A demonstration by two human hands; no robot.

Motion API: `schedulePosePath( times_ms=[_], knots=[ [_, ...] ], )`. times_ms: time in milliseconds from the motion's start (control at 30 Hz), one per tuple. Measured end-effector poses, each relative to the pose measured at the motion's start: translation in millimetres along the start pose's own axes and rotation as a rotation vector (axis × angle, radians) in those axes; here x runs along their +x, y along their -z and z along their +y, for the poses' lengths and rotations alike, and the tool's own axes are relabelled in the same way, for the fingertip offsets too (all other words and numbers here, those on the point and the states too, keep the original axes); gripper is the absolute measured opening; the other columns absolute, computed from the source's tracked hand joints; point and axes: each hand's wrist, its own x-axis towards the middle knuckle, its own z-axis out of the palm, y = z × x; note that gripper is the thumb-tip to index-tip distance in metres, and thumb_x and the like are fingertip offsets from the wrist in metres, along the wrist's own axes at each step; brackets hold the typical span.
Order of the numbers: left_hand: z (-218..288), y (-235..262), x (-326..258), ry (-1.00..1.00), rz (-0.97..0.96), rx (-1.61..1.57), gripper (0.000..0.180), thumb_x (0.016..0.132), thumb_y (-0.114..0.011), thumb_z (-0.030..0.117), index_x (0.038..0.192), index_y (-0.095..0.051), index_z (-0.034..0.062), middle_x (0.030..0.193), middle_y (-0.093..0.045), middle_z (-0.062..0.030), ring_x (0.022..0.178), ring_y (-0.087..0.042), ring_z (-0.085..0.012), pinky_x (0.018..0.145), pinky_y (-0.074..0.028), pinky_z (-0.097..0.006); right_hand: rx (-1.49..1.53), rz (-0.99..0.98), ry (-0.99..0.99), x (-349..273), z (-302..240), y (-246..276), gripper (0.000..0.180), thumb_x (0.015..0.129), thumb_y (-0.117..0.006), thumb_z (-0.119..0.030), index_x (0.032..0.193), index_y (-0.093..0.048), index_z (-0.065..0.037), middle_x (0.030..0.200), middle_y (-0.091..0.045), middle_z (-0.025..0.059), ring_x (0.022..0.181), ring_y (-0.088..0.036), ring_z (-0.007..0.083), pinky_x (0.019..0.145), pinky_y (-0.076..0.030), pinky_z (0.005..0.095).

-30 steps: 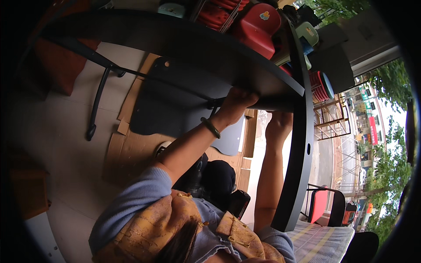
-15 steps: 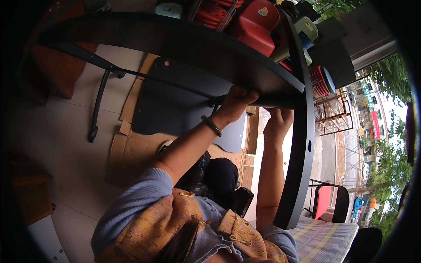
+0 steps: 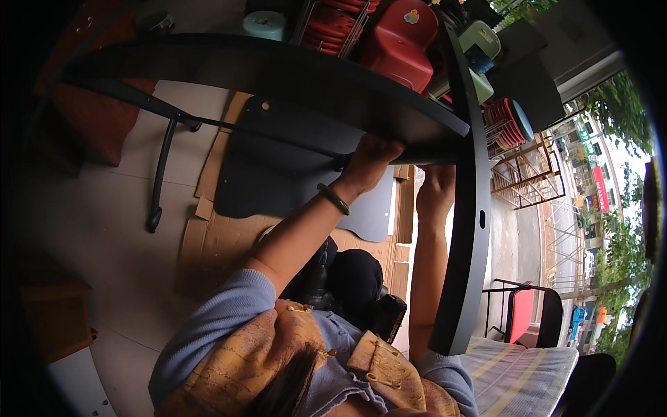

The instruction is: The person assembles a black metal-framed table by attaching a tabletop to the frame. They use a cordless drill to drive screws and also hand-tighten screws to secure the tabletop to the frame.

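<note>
A large black board arches across the top of the view and meets a narrow black side panel at a corner on the right. My left hand, with a dark bangle on the wrist, curls its fingers onto the board's lower edge right at that corner. My right hand reaches up beside it, against the inner face of the side panel. Its fingers are hidden behind the board's edge, so what it grips does not show.
A black metal leg frame hangs below the board. Another black panel lies on flattened cardboard on the tiled floor. Red plastic stools stand behind, a red-and-black chair at right, a dark bag by my lap.
Both hands stay at the corner joint. The board and panel have shifted only slightly in view.
</note>
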Motion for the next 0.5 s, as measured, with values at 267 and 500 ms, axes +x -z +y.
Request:
schedulePosePath(
  times_ms=[267,500],
  knots=[
    [7.9,-9.5,0.4,0.089,0.065,-0.03,0.033,0.079,-0.07,0.004,0.106,-0.054,0.0124,0.089,-0.052,0.0074,0.084,-0.049,-0.0029,0.082,-0.042,-0.018,0.11,-0.051,-0.169,13.8,-0.5,11.9,0.031,0.097,-0.047,-0.022,0.119,-0.051,-0.001,0.106,-0.058,0.007,0.096,-0.058,0.0163,0.089,-0.045,0.0313],
    [-1.2,-0.5,0.1,0.017,0.04,0.02,0.037,0.082,-0.071,0.014,0.114,-0.053,0.0069,0.104,-0.053,0.0041,0.099,-0.047,-0.0061,0.091,-0.039,-0.026,0.312,0.063,-0.166,7.5,-15.0,-11.8,0.03,0.095,-0.051,-0.021,0.118,-0.05,-0.001,0.105,-0.059,0.0062,0.093,-0.057,0.0151,0.086,-0.045,0.0298]
  ],
)
